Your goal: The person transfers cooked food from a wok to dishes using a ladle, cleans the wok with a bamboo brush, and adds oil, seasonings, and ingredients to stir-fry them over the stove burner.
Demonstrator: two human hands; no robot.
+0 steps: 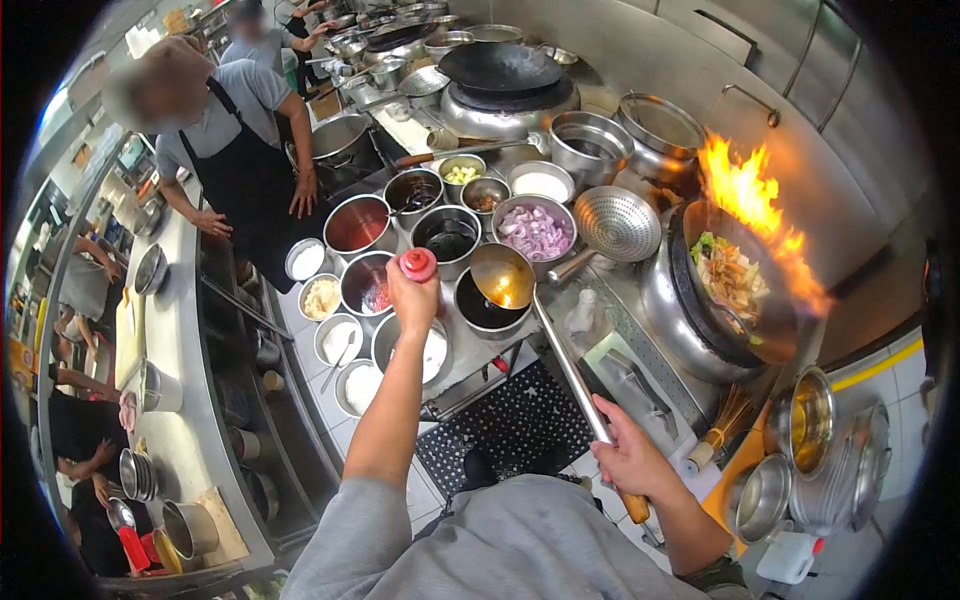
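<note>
My left hand [412,302] is wrapped round a red-topped bottle [418,264] above the group of sauce and seasoning pots. My right hand [632,450] grips the wooden-ended handle of a long metal ladle [505,278]. The ladle's bowl hangs over a pot of dark liquid [492,318], and an amber liquid shines in it. To the right, a wok [782,345] sits tilted on its burner with chopped vegetables [728,278] inside. Tall flames [750,190] rise along its far edge.
A perforated strainer [618,222] lies beside a pot of sliced onions [535,232]. Another wok [500,68] stands at the back. A co-worker in a dark apron [240,150] stands at left, by a long counter [215,510]. Metal bowls [812,420] are stacked at right.
</note>
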